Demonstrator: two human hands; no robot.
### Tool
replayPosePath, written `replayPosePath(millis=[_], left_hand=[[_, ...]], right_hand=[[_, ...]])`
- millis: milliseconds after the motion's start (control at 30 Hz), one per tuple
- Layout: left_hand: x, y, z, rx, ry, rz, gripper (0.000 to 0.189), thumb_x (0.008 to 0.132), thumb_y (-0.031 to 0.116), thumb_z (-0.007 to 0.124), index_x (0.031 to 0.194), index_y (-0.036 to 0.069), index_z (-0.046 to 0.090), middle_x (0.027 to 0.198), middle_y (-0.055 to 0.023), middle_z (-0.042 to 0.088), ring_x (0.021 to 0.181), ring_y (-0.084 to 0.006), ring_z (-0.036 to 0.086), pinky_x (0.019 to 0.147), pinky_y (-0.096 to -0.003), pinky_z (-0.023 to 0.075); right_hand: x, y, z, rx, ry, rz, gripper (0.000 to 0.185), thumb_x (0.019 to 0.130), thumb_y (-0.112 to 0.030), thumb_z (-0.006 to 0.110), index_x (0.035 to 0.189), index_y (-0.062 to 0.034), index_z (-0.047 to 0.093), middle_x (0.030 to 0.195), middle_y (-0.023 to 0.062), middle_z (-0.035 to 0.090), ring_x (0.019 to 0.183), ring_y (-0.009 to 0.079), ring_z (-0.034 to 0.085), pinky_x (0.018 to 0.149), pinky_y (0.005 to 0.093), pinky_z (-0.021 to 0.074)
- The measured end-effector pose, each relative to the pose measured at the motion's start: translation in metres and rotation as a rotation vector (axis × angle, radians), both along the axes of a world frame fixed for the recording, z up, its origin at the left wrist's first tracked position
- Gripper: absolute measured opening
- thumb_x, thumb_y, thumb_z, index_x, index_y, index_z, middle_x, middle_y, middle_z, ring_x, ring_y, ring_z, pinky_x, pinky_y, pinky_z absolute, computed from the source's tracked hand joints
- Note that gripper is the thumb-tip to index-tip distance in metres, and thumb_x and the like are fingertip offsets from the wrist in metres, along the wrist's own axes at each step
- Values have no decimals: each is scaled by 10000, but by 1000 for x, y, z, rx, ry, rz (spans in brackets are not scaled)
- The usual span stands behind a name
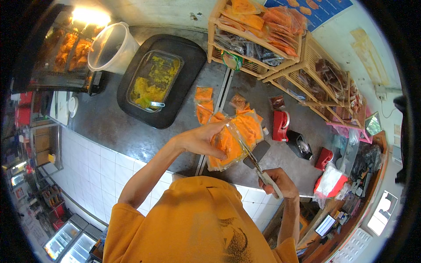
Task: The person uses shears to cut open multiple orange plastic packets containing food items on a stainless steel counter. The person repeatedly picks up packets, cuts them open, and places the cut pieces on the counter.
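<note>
My left hand (210, 138) grips a sheet of joined clear plastic sachets (245, 126) filled with orange sauce, held over the dark counter. In my right hand (283, 182) is a pair of scissors (255, 161) with pale handles. Their blades lie along the seam between the sachets; whether they are fully closed is hard to tell. Beyond my left hand, two orange sachets (204, 104) rest on the counter. A sachet with reddish-brown contents (239, 101) lies just past the held sheet. Partly behind the scissors is a dark flat object (262, 149).
A red tape dispenser (280, 126) and a black one (298, 144) stand on the right. Tan plastic racks (260, 42) with sachets line the back. At left are a black tray (184, 49) holding yellow food, a translucent bucket (113, 49) and a lit food display (65, 49).
</note>
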State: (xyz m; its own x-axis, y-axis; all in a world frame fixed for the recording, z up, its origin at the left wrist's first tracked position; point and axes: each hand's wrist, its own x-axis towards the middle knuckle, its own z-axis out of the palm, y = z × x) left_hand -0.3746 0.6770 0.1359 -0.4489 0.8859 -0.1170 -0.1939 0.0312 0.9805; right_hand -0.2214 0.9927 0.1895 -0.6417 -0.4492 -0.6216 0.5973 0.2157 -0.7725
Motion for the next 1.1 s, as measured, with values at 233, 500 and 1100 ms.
replayPosePath(millis=[233, 500, 1100], left_hand=[[6, 9, 3, 24, 45, -67, 1008, 758, 105, 848, 1552, -5, 237, 1447, -116, 515, 1304, -180, 483, 1116, -347, 375], [9, 13, 0, 35, -4, -89, 909, 761, 97, 844, 1501, -6, 326, 1388, -118, 559, 1253, -177, 516, 1087, -353, 404], [16, 18, -27, -38, -107, -113, 891, 751, 108, 838, 1489, -3, 352, 1417, -128, 520, 1280, -183, 480, 1098, -351, 389]], right_hand=[[-7, -13, 2, 38, 76, -7, 716, 667, -719, 787, 791, -32, 626, 669, -5, 553, 626, 82, 491, 534, 275, 375], [-9, -21, -3, -91, 112, -52, 602, 756, -634, 790, 770, -60, 611, 648, -24, 546, 566, 60, 489, 483, 240, 370], [-12, -25, -22, -118, -37, -127, 473, 754, -463, 865, 782, -61, 616, 662, -28, 571, 565, 52, 512, 489, 226, 409]])
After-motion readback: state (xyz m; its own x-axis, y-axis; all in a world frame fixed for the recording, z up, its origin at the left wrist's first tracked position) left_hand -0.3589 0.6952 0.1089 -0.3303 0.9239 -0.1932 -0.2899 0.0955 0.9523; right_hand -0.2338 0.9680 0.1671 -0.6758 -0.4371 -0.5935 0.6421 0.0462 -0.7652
